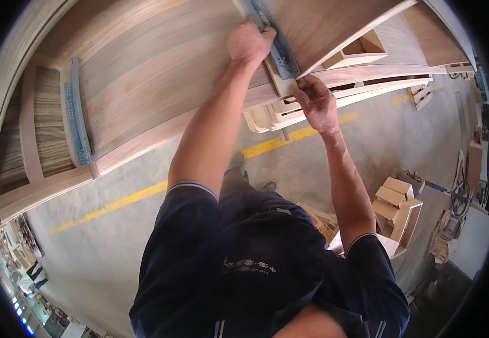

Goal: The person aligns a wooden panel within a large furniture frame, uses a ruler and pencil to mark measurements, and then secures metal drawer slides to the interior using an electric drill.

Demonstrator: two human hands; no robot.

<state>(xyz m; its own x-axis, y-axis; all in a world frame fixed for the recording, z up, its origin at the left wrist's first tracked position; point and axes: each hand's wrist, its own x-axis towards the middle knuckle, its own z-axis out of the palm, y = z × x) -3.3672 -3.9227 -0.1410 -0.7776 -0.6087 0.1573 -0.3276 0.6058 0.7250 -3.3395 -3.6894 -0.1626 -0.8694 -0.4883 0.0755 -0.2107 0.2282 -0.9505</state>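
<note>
A grey-blue metal drawer slide (282, 53), backed by a pale wooden strip (282, 84), lies against an upright panel (340, 25) inside a wooden cabinet. My left hand (250, 44) is closed on the slide along its upper part, the thumb lying on the metal. At the slide's near end, by the cabinet's front edge, my right hand (319, 104) has its fingers curled and pinched together. What sits between those fingertips is hidden. A second drawer slide (76, 115) is mounted on the cabinet's left side.
A small wooden box (360, 52) sits in the compartment right of the panel. The cabinet's front rail (143, 146) runs below the opening. Pale slotted wooden frames (272, 117) are beneath it. Stacked wooden boxes (397, 211) stand right of me. A yellow line (114, 207) crosses the floor.
</note>
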